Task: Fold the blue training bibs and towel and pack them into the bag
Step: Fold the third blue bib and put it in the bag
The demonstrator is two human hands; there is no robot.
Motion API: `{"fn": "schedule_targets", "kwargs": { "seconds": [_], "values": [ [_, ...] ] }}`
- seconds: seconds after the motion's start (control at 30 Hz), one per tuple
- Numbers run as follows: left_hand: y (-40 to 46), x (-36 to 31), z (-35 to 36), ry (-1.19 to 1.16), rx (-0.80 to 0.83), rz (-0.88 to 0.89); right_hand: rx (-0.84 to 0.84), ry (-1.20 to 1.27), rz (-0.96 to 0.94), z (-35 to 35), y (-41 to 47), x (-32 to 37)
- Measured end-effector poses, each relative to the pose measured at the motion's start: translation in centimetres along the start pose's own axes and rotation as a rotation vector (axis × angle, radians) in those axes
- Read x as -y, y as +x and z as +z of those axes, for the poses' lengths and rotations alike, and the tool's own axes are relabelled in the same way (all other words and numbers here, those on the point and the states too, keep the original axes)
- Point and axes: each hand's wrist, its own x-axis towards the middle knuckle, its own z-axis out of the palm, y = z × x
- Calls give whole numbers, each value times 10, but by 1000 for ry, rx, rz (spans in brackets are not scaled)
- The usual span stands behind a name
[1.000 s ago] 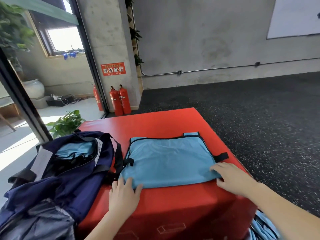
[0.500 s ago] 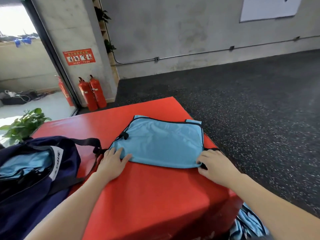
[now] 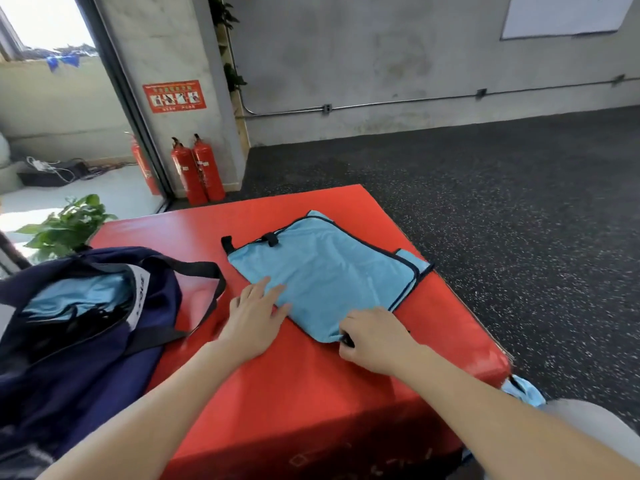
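Pinning the folded bib [image 3: 325, 271] mid-frame, left hand [image 3: 254, 317] lies flat as anchor; right hand [image 3: 375, 339] pinches its near corner, probably to fold.

Bib [image 3: 332, 275] on box [image 3: 311, 386], bag [image 3: 79, 327] left.

Both forearms are being shown bare from the wrists back to the frame's lower edge; no sleeves, cuffs, watch, rings or gloves are being worn on the left hand [image 3: 255, 317] or the right hand [image 3: 375, 337]. A patch of plain grey clothing [image 3: 588, 427] is being glimpsed at the lower right corner.
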Motion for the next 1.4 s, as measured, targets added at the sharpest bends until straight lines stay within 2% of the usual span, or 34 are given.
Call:
{"fn": "schedule_targets", "kwargs": {
  "seconds": [0.17,0.33,0.47,0.6,0.67,0.77,0.93,1.03,1.13,1.27,1.33,1.4],
  "values": [
    [-65,13,-10,13,-25,-25,34,169,3,7,15,72],
    [-95,25,-26,-138,-72,-68,83,656,14,0,10,113],
    [-113,31,-27,-156,-43,-54,24,565,81,0,5,88],
    [-114,26,-26,-162,-34,-42,-79,272,305,0,-1,36],
    [-113,22,-24,-174,-26,-31,-85,209,458,1,-7,10],
    [-112,17,-23,-177,-38,-20,-46,275,630,2,-14,-14],
    [-111,14,-22,-191,-71,-20,-22,565,751,-3,-5,-20],
    [-112,13,-21,-178,-85,-19,-18,652,792,-4,2,-20],
    [-111,14,-22,-176,-119,-20,-141,765,827,-9,7,-20],
    [-107,16,-26,-185,-200,-17,-385,1138,671,-29,11,-24],
    [-104,13,-26,-189,-235,-24,-450,1121,655,-34,7,-32],
    [-104,7,-25,-183,-224,-25,-367,825,727,-28,1,-46]
  ]
}}
